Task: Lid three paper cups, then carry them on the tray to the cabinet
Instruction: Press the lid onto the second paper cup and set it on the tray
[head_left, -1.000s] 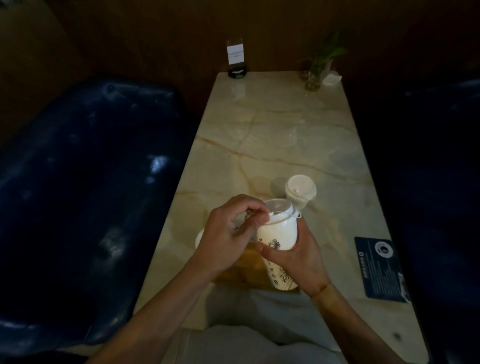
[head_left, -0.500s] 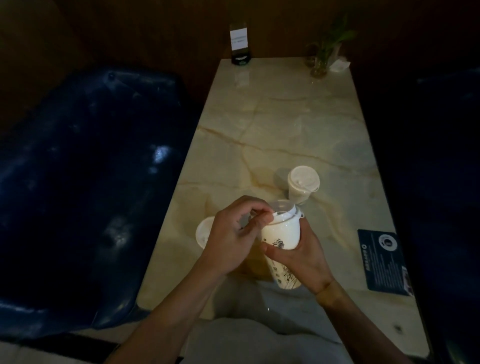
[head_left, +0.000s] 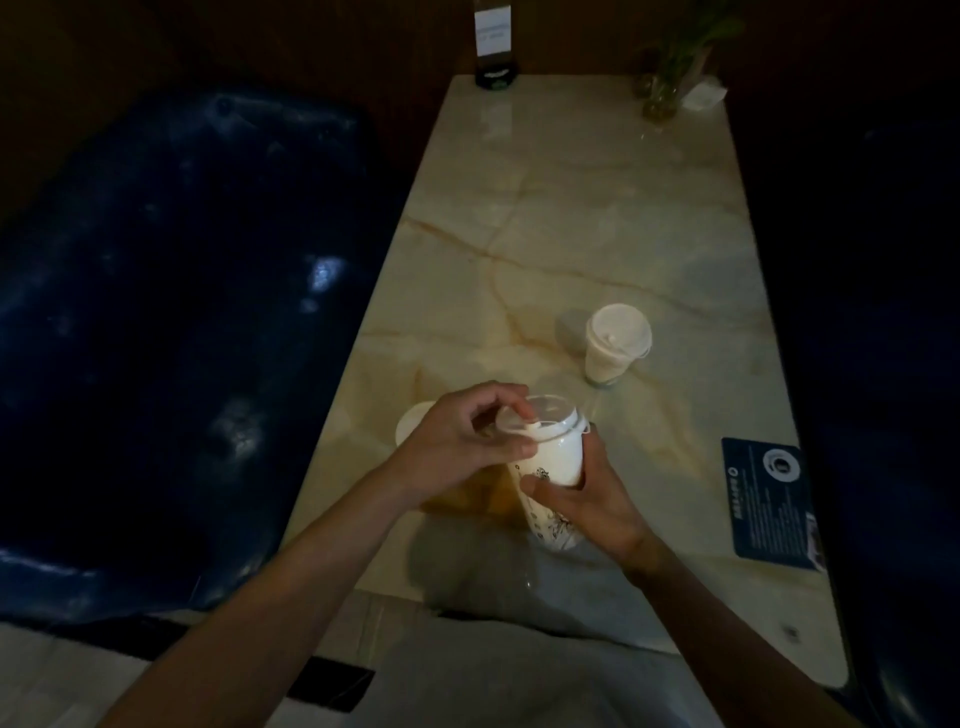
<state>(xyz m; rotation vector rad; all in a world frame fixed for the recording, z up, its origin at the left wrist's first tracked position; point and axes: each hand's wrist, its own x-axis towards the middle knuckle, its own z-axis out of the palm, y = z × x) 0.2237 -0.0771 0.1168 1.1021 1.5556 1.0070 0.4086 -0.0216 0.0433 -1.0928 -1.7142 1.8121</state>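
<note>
Two bare hands work over a marble table (head_left: 597, 218) in dim light. Right hand (head_left: 592, 499) wraps its fingers round a white printed cup (head_left: 553, 467), held tilted above the near table edge. Left hand (head_left: 457, 447) pinches the clear lid (head_left: 540, 418) at the cup's rim, fingers curled; the lid sits partly on. Behind the left hand, a second cup (head_left: 410, 423) shows only its white rim. A third cup (head_left: 615, 343), lidded, stands farther right, well apart. A dark card (head_left: 769, 499) lies near the right edge. A small plant (head_left: 675, 67) and sign (head_left: 493, 41) stand at the far end.
</note>
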